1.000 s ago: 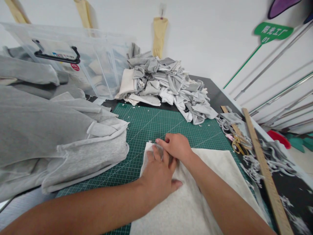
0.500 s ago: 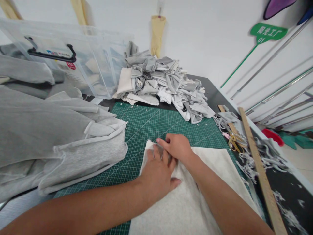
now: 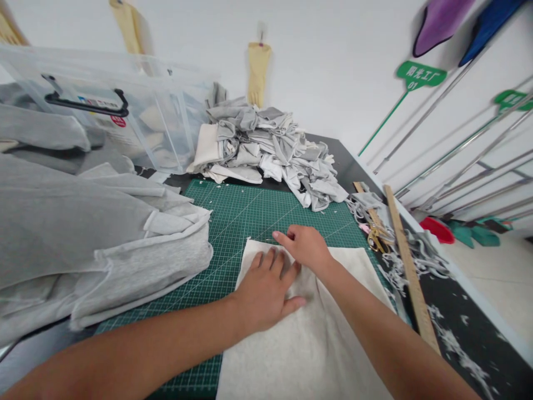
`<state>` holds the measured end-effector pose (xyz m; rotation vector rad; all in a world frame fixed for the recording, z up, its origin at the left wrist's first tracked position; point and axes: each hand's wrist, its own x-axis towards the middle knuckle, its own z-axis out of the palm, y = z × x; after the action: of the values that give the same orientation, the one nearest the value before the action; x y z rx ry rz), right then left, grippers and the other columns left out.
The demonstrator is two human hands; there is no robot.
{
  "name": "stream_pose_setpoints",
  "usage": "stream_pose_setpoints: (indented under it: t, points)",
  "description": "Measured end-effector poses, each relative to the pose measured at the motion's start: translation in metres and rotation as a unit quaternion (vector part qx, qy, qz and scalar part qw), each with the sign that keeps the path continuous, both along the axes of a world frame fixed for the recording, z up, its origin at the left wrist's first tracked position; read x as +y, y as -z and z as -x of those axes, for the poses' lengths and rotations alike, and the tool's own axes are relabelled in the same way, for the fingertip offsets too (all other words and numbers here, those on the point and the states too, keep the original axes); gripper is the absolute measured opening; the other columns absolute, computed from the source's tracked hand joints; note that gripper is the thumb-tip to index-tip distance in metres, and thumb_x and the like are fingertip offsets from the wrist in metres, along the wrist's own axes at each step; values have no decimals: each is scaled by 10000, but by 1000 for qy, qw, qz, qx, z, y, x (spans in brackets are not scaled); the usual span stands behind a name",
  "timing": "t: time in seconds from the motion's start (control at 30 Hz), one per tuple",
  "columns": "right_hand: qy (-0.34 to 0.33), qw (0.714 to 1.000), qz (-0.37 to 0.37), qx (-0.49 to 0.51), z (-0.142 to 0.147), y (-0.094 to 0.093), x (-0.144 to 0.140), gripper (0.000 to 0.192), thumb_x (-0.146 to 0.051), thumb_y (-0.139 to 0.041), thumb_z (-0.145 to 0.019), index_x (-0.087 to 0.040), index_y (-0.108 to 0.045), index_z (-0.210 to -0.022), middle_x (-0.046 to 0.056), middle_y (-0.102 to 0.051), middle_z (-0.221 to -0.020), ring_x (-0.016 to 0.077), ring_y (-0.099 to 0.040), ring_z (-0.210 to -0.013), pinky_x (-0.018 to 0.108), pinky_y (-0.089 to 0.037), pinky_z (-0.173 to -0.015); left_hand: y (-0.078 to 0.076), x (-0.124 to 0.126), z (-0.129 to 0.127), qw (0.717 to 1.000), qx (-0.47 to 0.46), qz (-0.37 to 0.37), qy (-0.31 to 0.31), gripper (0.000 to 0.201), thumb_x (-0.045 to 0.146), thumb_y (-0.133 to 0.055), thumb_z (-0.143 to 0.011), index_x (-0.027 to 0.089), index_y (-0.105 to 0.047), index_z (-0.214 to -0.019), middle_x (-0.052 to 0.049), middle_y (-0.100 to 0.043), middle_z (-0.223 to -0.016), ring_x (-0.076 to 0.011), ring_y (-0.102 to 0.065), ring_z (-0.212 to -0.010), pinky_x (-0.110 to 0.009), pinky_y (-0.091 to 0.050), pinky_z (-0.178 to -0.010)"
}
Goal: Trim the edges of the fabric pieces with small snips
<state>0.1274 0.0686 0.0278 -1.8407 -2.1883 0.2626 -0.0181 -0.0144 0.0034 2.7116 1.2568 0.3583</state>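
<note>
A cream fabric piece (image 3: 308,344) lies flat on the green cutting mat (image 3: 258,211) in front of me. My left hand (image 3: 266,289) presses palm-down on the fabric near its far left corner, fingers spread and holding nothing. My right hand (image 3: 306,247) rests just beyond it on the fabric's far edge. Its index finger points left and the other fingers are curled under. Whether it pinches anything is hidden.
A thick stack of grey fabric (image 3: 83,233) covers the left side. Behind it stands a clear plastic bin (image 3: 137,111). A heap of cut grey and white pieces (image 3: 266,144) sits at the back. On the right lie a wooden ruler (image 3: 406,261), scissors (image 3: 377,236) and fabric scraps (image 3: 416,255).
My view has swung slightly left and up. Both hands stay at the fabric's far corner. My left fingers have drawn back a little, and a translucent patch by them is no longer seen.
</note>
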Motion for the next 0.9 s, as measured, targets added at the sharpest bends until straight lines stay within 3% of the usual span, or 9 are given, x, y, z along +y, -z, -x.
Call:
stream_pose_setpoints:
  t: [0.17,0.3,0.47,0.73,0.9]
  points:
    - [47,988,-22,144,-33,18,-39,510,-603,-410,-875,-196,-472,-573,-26,-504,-522,109,-457,-523,239,-283,-518,9,0,2,1000,-4,-17,8,663,628,-259,-916,198,-331,-1415,-177,-361,-1430,-361,-286,-1341,-551,-221,-1062]
    - [62,987,-39,145,-65,36,-63,444,-556,-476,-860,-192,-519,-609,-33,-486,-513,113,-444,-510,246,-282,-522,12,1,4,1000,-11,-18,18,620,600,-270,-928,201,-379,-1391,-152,-352,-1449,-336,-251,-1366,-530,-188,-1092]
    - [96,975,-61,192,-88,38,-71,447,-528,-450,-878,-192,-477,-584,-38,-441,-507,112,-428,-515,241,-274,-506,13,2,5,999,-16,-9,36,587,576,-273,-939,206,-420,-1369,-129,-351,-1463,-324,-245,-1374,-525,-178,-1104]
    - [96,984,-49,141,-89,34,-64,456,-544,-467,-855,-194,-491,-564,-34,-464,-499,113,-431,-512,247,-257,-505,14,2,5,999,-22,-5,45,577,571,-273,-940,216,-419,-1370,-123,-359,-1457,-337,-234,-1375,-555,-165,-1096]
    - [92,982,-58,155,-55,12,-41,530,-596,-455,-840,-195,-399,-497,-44,-398,-467,101,-377,-489,254,-235,-491,12,2,5,998,-26,-14,47,558,559,-305,-936,202,-435,-1345,-136,-358,-1449,-346,-242,-1364,-566,-173,-1084]
